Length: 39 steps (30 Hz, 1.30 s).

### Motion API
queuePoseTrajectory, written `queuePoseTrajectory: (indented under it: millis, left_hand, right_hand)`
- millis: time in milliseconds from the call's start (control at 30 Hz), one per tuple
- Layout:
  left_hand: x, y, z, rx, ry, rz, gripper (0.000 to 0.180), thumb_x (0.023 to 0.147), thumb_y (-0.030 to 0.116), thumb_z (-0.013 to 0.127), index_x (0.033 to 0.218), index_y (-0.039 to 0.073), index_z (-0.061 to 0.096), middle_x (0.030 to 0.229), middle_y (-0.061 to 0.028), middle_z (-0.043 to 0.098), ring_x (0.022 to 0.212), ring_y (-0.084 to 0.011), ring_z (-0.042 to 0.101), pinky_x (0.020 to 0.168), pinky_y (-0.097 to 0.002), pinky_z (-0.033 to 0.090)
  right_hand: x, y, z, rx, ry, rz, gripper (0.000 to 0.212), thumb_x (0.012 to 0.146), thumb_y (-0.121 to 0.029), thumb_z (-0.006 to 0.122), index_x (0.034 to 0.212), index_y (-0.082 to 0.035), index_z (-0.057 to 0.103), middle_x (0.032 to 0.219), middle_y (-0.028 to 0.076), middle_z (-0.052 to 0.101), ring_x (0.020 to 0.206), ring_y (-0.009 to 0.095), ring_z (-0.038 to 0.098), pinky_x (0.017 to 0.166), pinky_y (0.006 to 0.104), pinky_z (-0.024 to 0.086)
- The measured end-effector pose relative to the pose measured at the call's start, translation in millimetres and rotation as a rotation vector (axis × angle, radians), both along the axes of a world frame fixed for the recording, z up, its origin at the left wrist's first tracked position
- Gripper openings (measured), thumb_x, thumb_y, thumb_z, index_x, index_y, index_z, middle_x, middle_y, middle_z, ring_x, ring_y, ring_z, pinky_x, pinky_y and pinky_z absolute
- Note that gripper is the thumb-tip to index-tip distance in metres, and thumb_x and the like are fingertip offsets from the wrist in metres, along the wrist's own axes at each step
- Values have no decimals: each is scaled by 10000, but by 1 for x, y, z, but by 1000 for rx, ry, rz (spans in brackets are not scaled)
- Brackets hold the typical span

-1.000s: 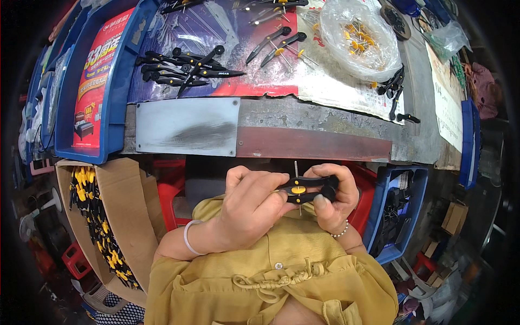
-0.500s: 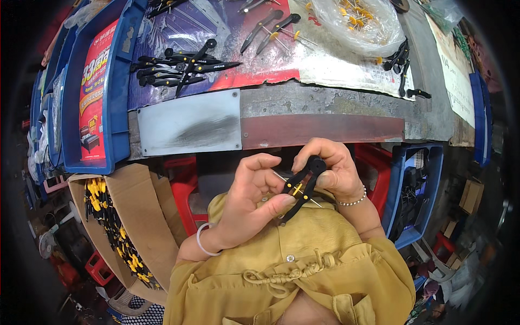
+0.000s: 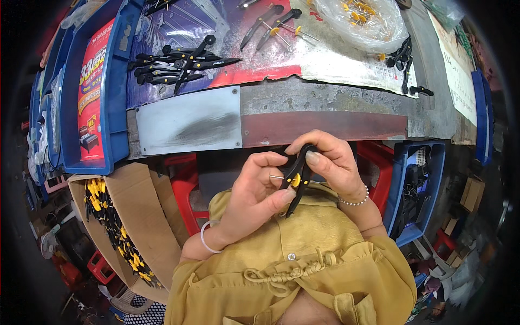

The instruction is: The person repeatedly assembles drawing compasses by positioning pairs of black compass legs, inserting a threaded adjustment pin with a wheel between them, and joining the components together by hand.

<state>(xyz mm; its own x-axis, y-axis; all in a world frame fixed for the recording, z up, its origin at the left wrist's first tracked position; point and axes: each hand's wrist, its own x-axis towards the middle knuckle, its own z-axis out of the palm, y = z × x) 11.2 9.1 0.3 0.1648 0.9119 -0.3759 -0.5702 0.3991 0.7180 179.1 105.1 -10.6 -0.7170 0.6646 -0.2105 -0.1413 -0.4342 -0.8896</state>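
Observation:
In front of my chest I hold a black bow compass [image 3: 293,201] with two legs joined at a round head. A yellow adjusting wheel [image 3: 296,180] sits between the legs on a thin metal rod [image 3: 275,177], which sticks out on both sides. My right hand [image 3: 337,165] pinches the compass by its head and upper legs, thumb in front. Lower down, my left hand [image 3: 259,184] grips a leg beside the wheel, its thumb pressed near it. Some of its fingers are hidden behind the tool. The legs are close together, their tips pointing down and left.
On the bench lie a pile of black compass legs [image 3: 189,64] and several rods with yellow wheels [image 3: 274,31]. A plastic bag [image 3: 374,38] holds more. At left are a blue crate [image 3: 116,108] and a carton [image 3: 146,216] of black-and-yellow pieces; at right, a blue bin [image 3: 395,189].
The compass legs have come closer together and the tool has turned more upright. The rod has swung from slanting to nearly level. My right hand has risen slightly with the head.

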Motion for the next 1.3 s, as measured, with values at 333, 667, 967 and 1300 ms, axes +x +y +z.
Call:
queuePoseTrajectory:
  millis: [333, 667, 967, 1300]
  left_hand:
    - [5, -2, -24, -149, -367, -120, 411, 830, 229, 661, 1133, 47, 453, 928, -35, 576, 896, -115, 548, 828, -263, 434]
    - [6, -12, -19, -54, -266, 9, 326, 862, 104, 605, 1136, 20, 449, 984, -77, 579, 901, -151, 585, 819, -286, 472]
    - [9, -25, -9, 62, -56, 199, 346, 867, 31, 574, 1173, 2, 418, 1078, -120, 562, 950, -189, 587, 787, -309, 508]
    - [4, -18, -6, 82, 78, 128, 463, 822, -49, 587, 1211, 30, 351, 1003, -116, 562, 856, -164, 596, 737, -268, 506]
  right_hand:
    - [-1, 12, 8, 1, -144, 118, 208, 922, -144, 472, 982, 10, 597, 794, 8, 581, 723, 51, 501, 655, 207, 412]
    - [-8, 4, 5, 145, -97, 44, 228, 910, -146, 491, 1052, 13, 573, 796, 5, 590, 649, 32, 511, 586, 185, 419]
    - [-4, -21, 12, -94, -85, 151, 393, 836, -55, 620, 1179, 32, 449, 1028, 84, 572, 849, 106, 590, 701, 244, 500]
    - [-10, -19, 13, 147, -140, -5, 266, 822, -65, 646, 1034, 45, 529, 940, 77, 585, 738, 98, 599, 583, 228, 505]
